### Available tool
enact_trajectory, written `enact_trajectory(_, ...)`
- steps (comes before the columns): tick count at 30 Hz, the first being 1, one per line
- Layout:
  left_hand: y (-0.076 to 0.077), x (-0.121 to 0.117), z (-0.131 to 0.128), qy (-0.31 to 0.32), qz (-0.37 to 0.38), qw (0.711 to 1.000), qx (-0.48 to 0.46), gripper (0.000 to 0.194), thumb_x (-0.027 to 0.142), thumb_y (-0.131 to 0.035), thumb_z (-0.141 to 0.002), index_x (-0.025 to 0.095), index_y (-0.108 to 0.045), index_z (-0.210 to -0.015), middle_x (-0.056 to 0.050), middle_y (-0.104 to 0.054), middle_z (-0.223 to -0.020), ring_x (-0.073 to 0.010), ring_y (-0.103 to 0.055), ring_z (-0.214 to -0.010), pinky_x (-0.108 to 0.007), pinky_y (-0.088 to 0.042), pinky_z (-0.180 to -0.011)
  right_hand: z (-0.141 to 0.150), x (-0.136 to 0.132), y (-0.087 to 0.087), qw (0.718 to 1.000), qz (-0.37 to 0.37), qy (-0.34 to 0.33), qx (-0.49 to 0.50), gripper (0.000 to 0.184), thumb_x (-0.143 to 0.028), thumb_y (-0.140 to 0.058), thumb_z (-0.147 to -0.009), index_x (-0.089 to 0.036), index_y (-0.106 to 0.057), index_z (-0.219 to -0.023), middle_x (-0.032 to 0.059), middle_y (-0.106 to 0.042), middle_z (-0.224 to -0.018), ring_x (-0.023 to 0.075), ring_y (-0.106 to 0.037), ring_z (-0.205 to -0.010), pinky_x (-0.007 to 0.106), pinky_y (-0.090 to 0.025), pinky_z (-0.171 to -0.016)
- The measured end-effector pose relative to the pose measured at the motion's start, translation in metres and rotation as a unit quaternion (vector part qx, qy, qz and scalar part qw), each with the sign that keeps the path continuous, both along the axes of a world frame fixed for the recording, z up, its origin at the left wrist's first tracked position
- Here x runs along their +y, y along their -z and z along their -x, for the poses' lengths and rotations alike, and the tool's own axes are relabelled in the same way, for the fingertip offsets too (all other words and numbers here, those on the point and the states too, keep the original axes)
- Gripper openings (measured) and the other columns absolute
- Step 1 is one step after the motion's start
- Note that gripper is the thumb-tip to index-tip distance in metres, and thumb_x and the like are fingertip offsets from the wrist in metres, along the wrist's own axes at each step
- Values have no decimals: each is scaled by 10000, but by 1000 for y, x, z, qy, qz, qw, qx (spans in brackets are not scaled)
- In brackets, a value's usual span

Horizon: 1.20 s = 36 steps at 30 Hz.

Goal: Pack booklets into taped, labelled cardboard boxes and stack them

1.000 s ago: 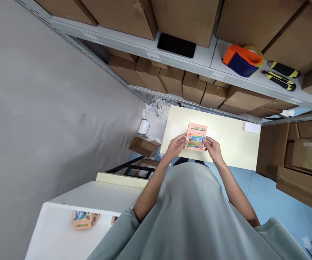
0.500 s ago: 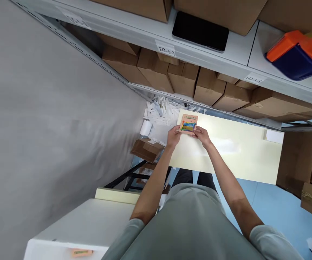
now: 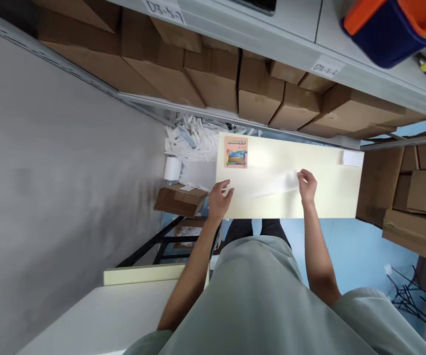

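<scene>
A pink booklet or flat pack (image 3: 235, 153) with a colourful framed landscape picture lies at the far left of the pale yellow tabletop (image 3: 331, 192). Just below it, over the table's left edge, my left hand (image 3: 219, 199) is open, thumb and fingers apart and nothing between them. Further right, my right hand (image 3: 306, 186) has its fingertips pinched on the end of a thin, see-through plastic sheet (image 3: 277, 185). This sheet stretches leftward over the table and is blurred, so whether it is a bag or a single film is unclear.
A small white box (image 3: 352, 158) sits at the table's right end. Cardboard boxes (image 3: 261, 93) fill the shelf ahead, and more boxes (image 3: 416, 234) stand at right. White paper strips (image 3: 194, 140) are heaped beyond the left end, near a white roll (image 3: 172, 168). A grey wall (image 3: 68, 197) rises at left.
Both hands have let go of the pink booklet, which now lies on the table. My right hand has moved right and pinches a clear plastic sheet. The camera view has shifted.
</scene>
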<state>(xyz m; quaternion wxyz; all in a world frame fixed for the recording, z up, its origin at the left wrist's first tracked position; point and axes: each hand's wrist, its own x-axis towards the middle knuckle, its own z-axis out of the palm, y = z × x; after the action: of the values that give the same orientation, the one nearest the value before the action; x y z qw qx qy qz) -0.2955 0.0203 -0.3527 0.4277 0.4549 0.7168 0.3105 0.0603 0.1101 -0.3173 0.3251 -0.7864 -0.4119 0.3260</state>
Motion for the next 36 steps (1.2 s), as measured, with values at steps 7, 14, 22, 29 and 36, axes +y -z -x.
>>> enact_trajectory(7,0,-7,-70,214,-19,966,142,390,188,-774,-915,236,-723,-1298,-133,-716,-1304,-377,-634,-1275,-544,-536,-1143,-78,-31,8,993,109,40,-11,704,-663,-821,-740,-137,-727,-1198,92,-780,-977,271,-719,-1047,446,-574,-1026)
enact_trajectory(14,10,-3,-106,232,10,949,215,181,162,-652,-991,225,-782,-1101,-137,-694,-1220,-351,-629,-1162,-516,-532,-1063,-105,-18,21,984,148,-7,-103,537,-642,-805,-768,-171,-767,-1022,68,-758,-861,280,-716,-911,446,-565,-961)
enact_trajectory(22,-2,-7,-132,195,-9,953,233,209,256,-680,-1003,226,-735,-1203,-137,-674,-1253,-358,-613,-1192,-512,-528,-1078,-116,-7,5,988,-20,-148,26,516,-708,-545,-1021,-220,-712,-997,113,-792,-1093,279,-729,-1136,451,-562,-1065)
enact_trajectory(29,-29,3,-174,180,-9,953,243,314,205,-725,-954,230,-722,-1267,-148,-665,-1374,-376,-610,-1298,-540,-518,-1140,-117,6,-14,922,25,-386,32,445,-688,-763,-918,-261,-698,-810,94,-794,-928,381,-731,-1216,584,-504,-1204)
enact_trajectory(36,-73,8,-195,133,-67,961,234,359,215,-524,-1039,219,-697,-1352,-147,-651,-1437,-335,-585,-1381,-529,-484,-1212,-120,8,-52,950,17,-307,59,518,-760,-447,-1058,-273,-601,-970,32,-711,-760,257,-679,-696,386,-552,-708)
